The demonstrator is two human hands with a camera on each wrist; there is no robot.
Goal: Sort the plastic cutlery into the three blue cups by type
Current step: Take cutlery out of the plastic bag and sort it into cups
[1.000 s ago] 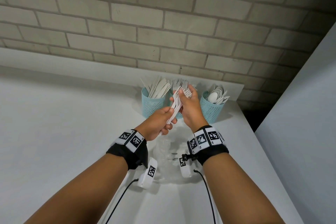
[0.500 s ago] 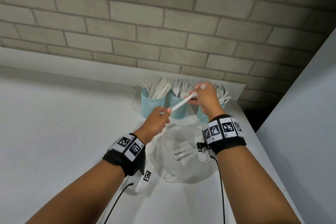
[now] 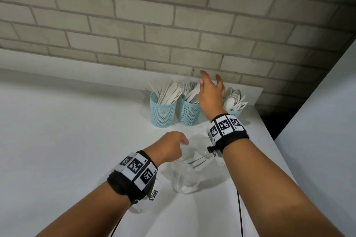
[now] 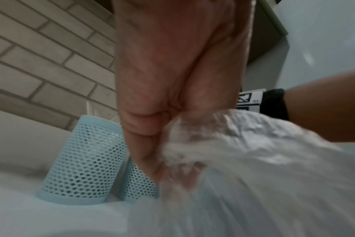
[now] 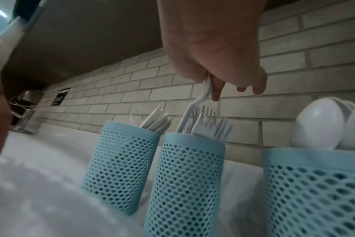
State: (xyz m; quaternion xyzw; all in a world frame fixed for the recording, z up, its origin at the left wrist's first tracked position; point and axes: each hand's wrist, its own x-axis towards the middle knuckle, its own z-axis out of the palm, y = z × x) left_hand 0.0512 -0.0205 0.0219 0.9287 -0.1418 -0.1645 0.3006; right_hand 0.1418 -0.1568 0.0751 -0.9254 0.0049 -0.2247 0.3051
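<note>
1. Head view: we reach our right hand [image 3: 211,94] over the middle cup [image 3: 188,111]; two pieces remain in the bag [image 3: 185,175]
2. Left wrist: our left hand [image 4: 172,80] pinches the bag's edge
3. Right wrist: our fingers [image 5: 216,89] pinch a fork [image 5: 195,105] entering the fork cup; next, release it

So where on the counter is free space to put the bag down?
The counter is bare left of the knife cup and the left hand. It is crowded by the three cups and around the plastic bag.
</note>
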